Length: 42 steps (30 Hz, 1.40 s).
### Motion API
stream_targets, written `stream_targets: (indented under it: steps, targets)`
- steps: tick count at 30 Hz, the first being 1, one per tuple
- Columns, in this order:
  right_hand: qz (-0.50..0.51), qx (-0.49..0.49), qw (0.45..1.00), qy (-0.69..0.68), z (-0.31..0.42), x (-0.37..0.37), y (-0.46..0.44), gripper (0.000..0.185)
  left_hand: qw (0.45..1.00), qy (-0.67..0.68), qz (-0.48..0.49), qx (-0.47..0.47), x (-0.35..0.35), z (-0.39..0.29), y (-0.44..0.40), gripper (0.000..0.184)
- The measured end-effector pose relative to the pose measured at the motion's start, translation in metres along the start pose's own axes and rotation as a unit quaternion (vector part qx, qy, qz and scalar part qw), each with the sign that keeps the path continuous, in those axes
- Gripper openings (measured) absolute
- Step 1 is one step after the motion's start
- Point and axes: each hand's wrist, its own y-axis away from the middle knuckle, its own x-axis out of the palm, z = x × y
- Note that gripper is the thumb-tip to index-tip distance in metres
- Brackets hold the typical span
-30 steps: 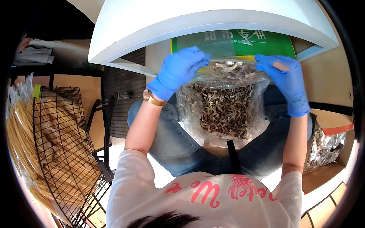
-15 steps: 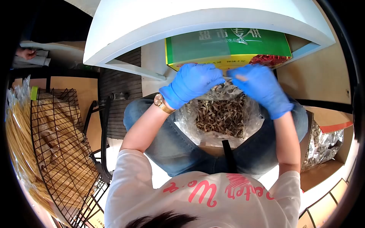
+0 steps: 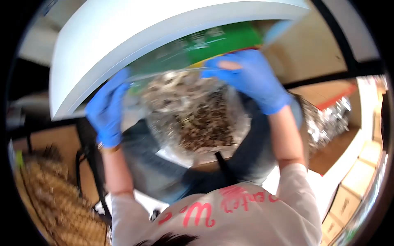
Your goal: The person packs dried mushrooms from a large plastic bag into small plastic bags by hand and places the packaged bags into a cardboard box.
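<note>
Both my hands wear blue gloves, and between them a sheet of clear plastic bag (image 3: 164, 74) is stretched wide. My left hand (image 3: 107, 108) pinches its left end, under the rim of the white table. My right hand (image 3: 252, 82) grips the other end; bare skin shows at the thumb. Whether this plastic is a separate bag or part of the liner below, I cannot tell. Between my knees sits an open plastic-lined container of brown dried pieces (image 3: 205, 127), partly seen through the plastic. The view is blurred by motion.
A white table (image 3: 164, 28) curves over my hands, with a green box (image 3: 225, 41) beneath it. To the right stands a carton holding shiny plastic packs (image 3: 328, 123). A wire basket with long tan sticks (image 3: 53, 197) is at the left. Several cartons (image 3: 349, 197) line the lower right.
My hands have moved apart, the left one far to the left, drawing the clear plastic out between them. My view has turned and shifted, and the co-worker's hand at upper left is out of sight.
</note>
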Motion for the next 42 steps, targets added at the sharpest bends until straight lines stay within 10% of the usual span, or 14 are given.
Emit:
stream_targets:
  steps: [3,4,8,12,15,18,26,30,42]
  targets:
    - [-0.024,0.073,0.972,-0.222,-0.015,0.001,0.005,0.017,0.989,0.088,0.006,-0.122,0.002,0.017,0.002,0.023]
    - [0.116,0.078,0.976,-0.166,-0.014,-0.022,0.003,0.025,0.987,0.065,0.022,-0.148,-0.001,0.026,0.004,0.023]
    - [0.06,0.008,0.998,-0.002,0.011,-0.042,0.012,0.02,0.996,0.053,0.024,-0.061,-0.009,0.054,0.008,0.017]
    - [-0.173,-0.002,0.973,-0.156,0.034,-0.081,0.044,0.006,0.988,0.128,0.08,-0.03,-0.003,0.036,0.017,0.017]
    - [-0.262,0.229,0.881,-0.32,0.055,-0.139,0.077,0.018,0.992,0.078,0.097,0.001,0.003,0.041,0.026,0.019]
    - [-0.297,0.402,0.849,-0.174,0.071,-0.222,0.118,0.027,0.984,0.069,0.152,0.06,0.006,0.027,0.025,0.019]
    - [-0.566,0.323,0.757,0.056,0.039,-0.406,0.235,0.026,0.965,0.056,0.247,0.062,0.021,0.018,0.028,0.017]
    - [-0.509,0.339,0.759,0.224,0.029,-0.415,0.263,0.027,0.954,0.062,0.291,0.044,0.031,0.01,0.028,0.016]
    - [-0.362,0.444,0.815,0.089,-0.054,-0.306,0.407,0.024,0.93,0.036,0.358,0.079,0.057,0.001,0.036,0.015]
